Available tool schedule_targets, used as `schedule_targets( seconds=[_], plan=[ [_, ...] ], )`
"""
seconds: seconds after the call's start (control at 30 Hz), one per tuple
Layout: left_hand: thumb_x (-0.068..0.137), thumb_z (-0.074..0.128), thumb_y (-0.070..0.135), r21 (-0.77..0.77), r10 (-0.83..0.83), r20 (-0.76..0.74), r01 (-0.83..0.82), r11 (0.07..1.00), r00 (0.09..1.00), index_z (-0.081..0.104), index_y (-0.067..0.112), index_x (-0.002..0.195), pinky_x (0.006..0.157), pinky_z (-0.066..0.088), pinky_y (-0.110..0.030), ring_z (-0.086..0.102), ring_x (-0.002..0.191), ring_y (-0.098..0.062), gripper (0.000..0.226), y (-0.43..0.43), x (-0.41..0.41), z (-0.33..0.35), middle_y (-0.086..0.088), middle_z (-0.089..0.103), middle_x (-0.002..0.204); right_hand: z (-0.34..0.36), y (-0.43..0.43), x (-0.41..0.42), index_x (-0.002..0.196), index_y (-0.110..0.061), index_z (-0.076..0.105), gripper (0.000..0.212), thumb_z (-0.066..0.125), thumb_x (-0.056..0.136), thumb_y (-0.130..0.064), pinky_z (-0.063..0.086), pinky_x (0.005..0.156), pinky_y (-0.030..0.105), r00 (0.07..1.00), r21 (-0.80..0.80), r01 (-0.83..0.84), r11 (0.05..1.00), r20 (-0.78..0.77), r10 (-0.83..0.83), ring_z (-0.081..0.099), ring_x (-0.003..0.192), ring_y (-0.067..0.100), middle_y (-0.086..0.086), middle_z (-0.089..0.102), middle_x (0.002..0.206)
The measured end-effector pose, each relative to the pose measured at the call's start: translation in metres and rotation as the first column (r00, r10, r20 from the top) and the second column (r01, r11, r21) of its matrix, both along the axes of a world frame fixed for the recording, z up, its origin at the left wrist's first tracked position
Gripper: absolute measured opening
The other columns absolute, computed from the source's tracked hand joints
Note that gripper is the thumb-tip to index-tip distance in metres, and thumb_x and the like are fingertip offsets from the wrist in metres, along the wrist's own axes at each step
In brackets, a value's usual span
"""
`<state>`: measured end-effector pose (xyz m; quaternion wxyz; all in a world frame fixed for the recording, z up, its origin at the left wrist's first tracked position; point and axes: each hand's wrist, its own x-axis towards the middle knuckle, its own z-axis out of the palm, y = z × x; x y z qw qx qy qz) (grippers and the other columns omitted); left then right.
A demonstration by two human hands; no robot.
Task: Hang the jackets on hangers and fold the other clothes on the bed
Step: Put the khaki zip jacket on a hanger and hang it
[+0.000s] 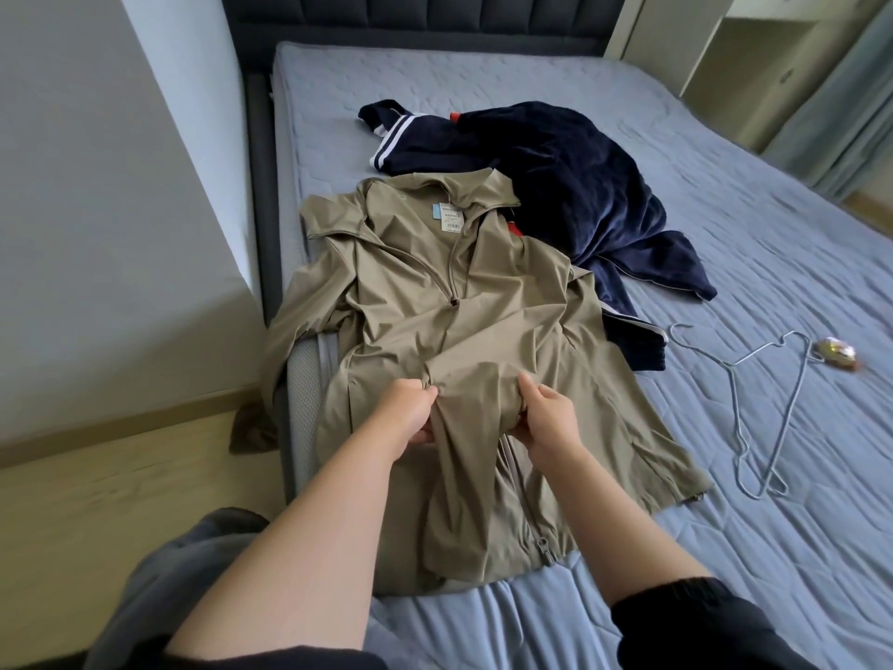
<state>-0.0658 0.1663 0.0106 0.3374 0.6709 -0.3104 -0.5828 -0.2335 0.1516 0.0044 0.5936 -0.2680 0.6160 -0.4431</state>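
Observation:
A khaki zip jacket (pixel 464 302) lies spread face-up on the blue bed (pixel 725 224), collar toward the headboard, its left sleeve hanging off the bed's edge. My left hand (pixel 410 411) pinches a bunch of the jacket's front fabric near the middle. My right hand (pixel 548 418) grips the same raised fold from the other side, by the zipper. Two wire hangers (pixel 754 418) lie on the bed to the right of the jacket.
A heap of navy clothes (pixel 555 176) with white stripes lies behind the jacket. A small shiny object (pixel 838 353) sits near the hangers. The dark headboard (pixel 425 21) is at the back, a white wall and wooden floor (pixel 96 486) on the left.

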Motion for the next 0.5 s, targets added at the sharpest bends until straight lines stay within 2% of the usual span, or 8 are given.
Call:
schedule_targets(
  seconds=[0.07, 0.13, 0.23, 0.27, 0.33, 0.4, 0.43, 0.5],
  plan=[
    [0.101, 0.039, 0.012, 0.009, 0.049, -0.122, -0.048, 0.999, 0.991, 0.052, 0.014, 0.080, 0.059, 0.049, -0.030, 0.056, 0.072, -0.021, 0.025, 0.004, -0.002, 0.001, -0.010, 0.058, 0.088, 0.005, 0.007, 0.002, 0.077, -0.004, 0.064, 0.031, 0.060, 0.094, -0.030, 0.052, 0.054, 0.028, 0.989, 0.046, -0.118, 0.992, 0.094, 0.113, 0.059, 0.057, 0.018, 0.008, 0.060, 0.065],
    [0.102, 0.038, 0.011, 0.007, 0.102, -0.196, -0.102, 0.995, 0.975, 0.051, 0.015, 0.081, 0.059, 0.045, -0.027, 0.053, 0.068, -0.017, 0.025, 0.006, -0.001, 0.004, -0.007, 0.056, 0.085, 0.007, 0.016, 0.003, 0.074, -0.006, 0.063, 0.027, 0.060, 0.093, -0.025, 0.049, 0.053, 0.026, 0.954, 0.067, -0.260, 0.963, 0.170, 0.246, 0.057, 0.054, 0.015, 0.006, 0.060, 0.060],
    [0.099, 0.049, 0.024, 0.016, 0.168, -0.176, -0.168, 0.986, 0.970, 0.055, 0.016, 0.083, 0.058, 0.048, -0.026, 0.057, 0.068, -0.017, 0.019, 0.010, 0.002, 0.011, -0.004, 0.059, 0.082, 0.007, 0.019, -0.001, 0.076, -0.004, 0.060, 0.021, 0.056, 0.094, -0.013, 0.049, 0.050, 0.019, 0.943, 0.011, -0.276, 0.961, 0.197, 0.269, 0.052, 0.046, 0.009, 0.002, 0.052, 0.052],
    [0.095, 0.056, 0.034, 0.024, 0.130, -0.126, -0.128, 0.991, 0.984, 0.058, 0.016, 0.084, 0.056, 0.049, -0.026, 0.059, 0.071, -0.018, 0.021, 0.013, 0.003, 0.014, -0.003, 0.061, 0.082, 0.009, 0.019, -0.003, 0.080, -0.005, 0.062, 0.019, 0.055, 0.095, -0.013, 0.050, 0.051, 0.018, 0.949, -0.020, -0.253, 0.967, 0.189, 0.252, 0.053, 0.047, 0.008, 0.000, 0.055, 0.053],
    [0.086, 0.066, 0.044, 0.070, -0.060, -0.007, 0.060, 0.996, 0.998, 0.064, 0.014, 0.086, 0.054, 0.050, -0.024, 0.062, 0.077, -0.019, 0.030, 0.021, 0.003, 0.019, -0.003, 0.065, 0.083, 0.013, 0.017, -0.005, 0.083, -0.006, 0.064, 0.017, 0.054, 0.096, -0.013, 0.051, 0.052, 0.017, 0.964, -0.066, -0.215, 0.974, 0.147, 0.223, 0.057, 0.048, 0.006, -0.002, 0.061, 0.054],
    [0.085, 0.070, 0.033, 0.113, -0.227, 0.002, 0.226, 0.968, 0.974, 0.065, 0.013, 0.087, 0.053, 0.049, -0.023, 0.062, 0.071, -0.017, 0.020, 0.028, -0.001, 0.021, -0.004, 0.067, 0.082, 0.018, 0.016, -0.006, 0.080, -0.006, 0.062, 0.017, 0.056, 0.095, -0.012, 0.050, 0.050, 0.016, 0.974, -0.088, -0.203, 0.975, 0.079, 0.210, 0.057, 0.046, 0.004, -0.004, 0.061, 0.052],
    [0.086, 0.070, 0.024, 0.124, -0.253, -0.010, 0.252, 0.960, 0.967, 0.064, 0.012, 0.086, 0.053, 0.048, -0.024, 0.061, 0.066, -0.016, 0.014, 0.029, -0.003, 0.020, -0.005, 0.066, 0.079, 0.019, 0.016, -0.005, 0.078, -0.005, 0.059, 0.018, 0.057, 0.095, -0.013, 0.049, 0.048, 0.017, 0.978, -0.090, -0.202, 0.975, 0.040, 0.206, 0.055, 0.043, 0.003, -0.005, 0.058, 0.049],
    [0.090, 0.064, 0.012, 0.119, -0.198, -0.074, 0.206, 0.971, 0.977, 0.059, 0.011, 0.081, 0.057, 0.049, -0.026, 0.059, 0.063, -0.016, 0.010, 0.028, -0.003, 0.021, -0.005, 0.063, 0.075, 0.021, 0.015, -0.006, 0.081, -0.005, 0.055, 0.018, 0.061, 0.093, -0.016, 0.050, 0.047, 0.020, 0.982, -0.099, -0.188, 0.977, -0.037, 0.185, 0.053, 0.043, 0.005, 0.000, 0.052, 0.054]
  ],
)
